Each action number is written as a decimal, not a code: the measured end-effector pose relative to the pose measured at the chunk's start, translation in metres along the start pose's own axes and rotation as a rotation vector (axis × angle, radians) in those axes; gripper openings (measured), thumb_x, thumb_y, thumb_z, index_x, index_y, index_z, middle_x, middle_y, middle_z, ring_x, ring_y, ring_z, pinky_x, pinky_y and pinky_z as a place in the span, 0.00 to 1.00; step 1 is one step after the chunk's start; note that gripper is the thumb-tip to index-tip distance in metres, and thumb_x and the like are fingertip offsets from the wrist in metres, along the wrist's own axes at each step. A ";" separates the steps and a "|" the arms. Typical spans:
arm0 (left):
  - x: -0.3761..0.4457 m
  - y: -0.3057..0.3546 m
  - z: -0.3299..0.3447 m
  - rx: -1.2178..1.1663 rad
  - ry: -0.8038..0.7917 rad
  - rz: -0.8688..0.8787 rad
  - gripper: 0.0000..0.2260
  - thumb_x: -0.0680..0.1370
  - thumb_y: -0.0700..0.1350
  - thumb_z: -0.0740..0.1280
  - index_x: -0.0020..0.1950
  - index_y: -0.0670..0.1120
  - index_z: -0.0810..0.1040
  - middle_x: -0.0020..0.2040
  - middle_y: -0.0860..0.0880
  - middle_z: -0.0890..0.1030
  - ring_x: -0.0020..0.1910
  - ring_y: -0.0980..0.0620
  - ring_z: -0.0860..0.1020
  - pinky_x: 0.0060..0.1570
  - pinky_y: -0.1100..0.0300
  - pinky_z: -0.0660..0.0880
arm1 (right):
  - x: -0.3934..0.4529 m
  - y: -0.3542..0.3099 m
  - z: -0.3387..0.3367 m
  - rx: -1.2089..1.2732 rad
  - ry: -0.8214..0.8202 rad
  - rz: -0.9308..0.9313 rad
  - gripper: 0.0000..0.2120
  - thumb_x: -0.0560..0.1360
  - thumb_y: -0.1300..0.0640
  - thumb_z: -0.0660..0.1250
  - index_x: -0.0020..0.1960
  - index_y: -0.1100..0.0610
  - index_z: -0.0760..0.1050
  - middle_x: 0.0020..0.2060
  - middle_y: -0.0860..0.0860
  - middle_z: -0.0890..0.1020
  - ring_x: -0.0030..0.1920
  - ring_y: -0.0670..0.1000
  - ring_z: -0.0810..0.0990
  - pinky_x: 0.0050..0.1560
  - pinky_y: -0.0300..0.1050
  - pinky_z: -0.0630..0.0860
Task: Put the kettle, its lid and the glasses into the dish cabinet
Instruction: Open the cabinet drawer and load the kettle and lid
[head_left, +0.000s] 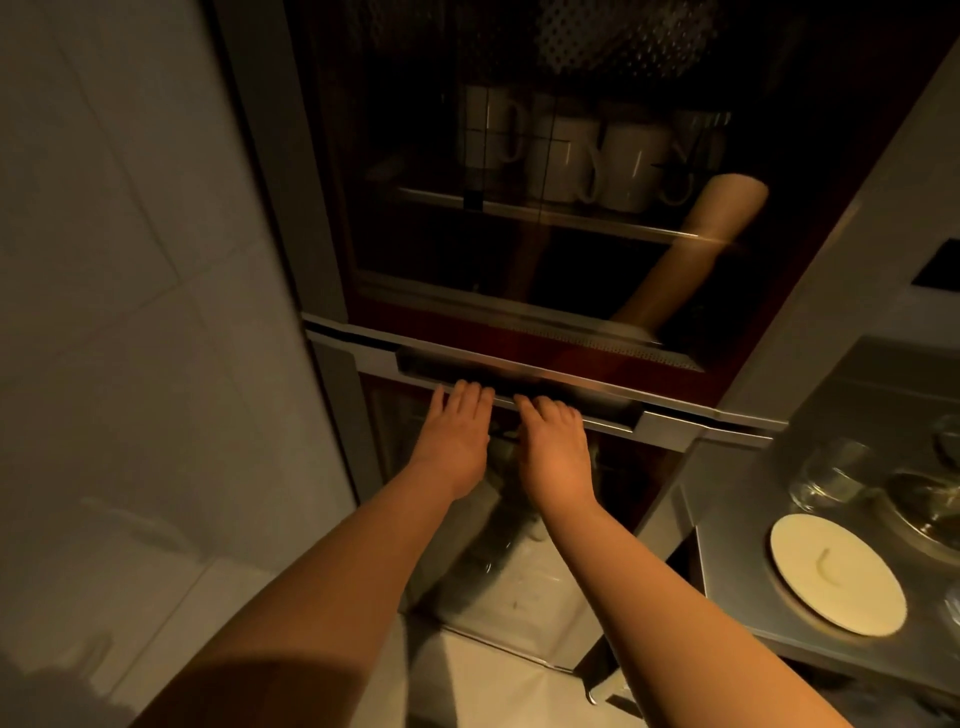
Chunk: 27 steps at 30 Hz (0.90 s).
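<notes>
The dish cabinet (519, 332) stands straight ahead with dark glass doors. My left hand (457, 431) and my right hand (553, 447) lie side by side on the long metal handle (571, 382) of its lower door, fingertips hooked into the handle recess. On the counter at the right are a clear glass (831, 475), the glass kettle (930, 512) cut off by the frame edge, and a round white lid (836, 574) lying flat. Parts of two more glasses (950, 436) show at the right edge.
White mugs (628, 166) stand on the shelf behind the upper glass door. The grey counter (737, 582) juts out close to my right forearm. A pale tiled wall (130, 312) fills the left side. Dishes show dimly through the lower door's glass.
</notes>
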<state>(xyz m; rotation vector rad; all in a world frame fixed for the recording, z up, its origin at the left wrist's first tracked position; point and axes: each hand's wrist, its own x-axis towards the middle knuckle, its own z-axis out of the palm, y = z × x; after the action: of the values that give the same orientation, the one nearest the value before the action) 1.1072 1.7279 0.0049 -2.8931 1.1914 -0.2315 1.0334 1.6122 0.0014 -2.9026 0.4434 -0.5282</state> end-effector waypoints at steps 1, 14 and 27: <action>0.000 -0.001 0.000 0.010 -0.009 0.008 0.25 0.83 0.46 0.51 0.77 0.43 0.45 0.77 0.42 0.50 0.76 0.44 0.47 0.74 0.46 0.45 | 0.001 -0.001 0.001 0.038 0.029 0.035 0.26 0.75 0.63 0.64 0.72 0.55 0.63 0.66 0.55 0.71 0.67 0.55 0.65 0.71 0.50 0.56; 0.001 -0.003 0.001 -0.042 0.027 0.034 0.25 0.83 0.50 0.51 0.77 0.42 0.49 0.76 0.41 0.55 0.76 0.43 0.51 0.75 0.49 0.45 | 0.008 -0.003 -0.001 0.123 0.091 0.151 0.20 0.75 0.62 0.65 0.66 0.52 0.73 0.57 0.52 0.78 0.59 0.54 0.72 0.56 0.46 0.71; -0.082 0.015 0.017 -0.016 0.076 0.029 0.31 0.82 0.56 0.48 0.75 0.44 0.33 0.78 0.43 0.44 0.76 0.45 0.41 0.67 0.52 0.26 | -0.054 0.005 -0.012 0.345 0.193 -0.024 0.15 0.71 0.64 0.70 0.56 0.52 0.80 0.49 0.51 0.81 0.53 0.52 0.76 0.51 0.41 0.71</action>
<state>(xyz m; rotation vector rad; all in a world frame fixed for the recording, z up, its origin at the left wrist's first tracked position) 1.0412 1.7737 -0.0242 -2.9038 1.2506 -0.3363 0.9790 1.6234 -0.0058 -2.5405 0.3063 -0.8048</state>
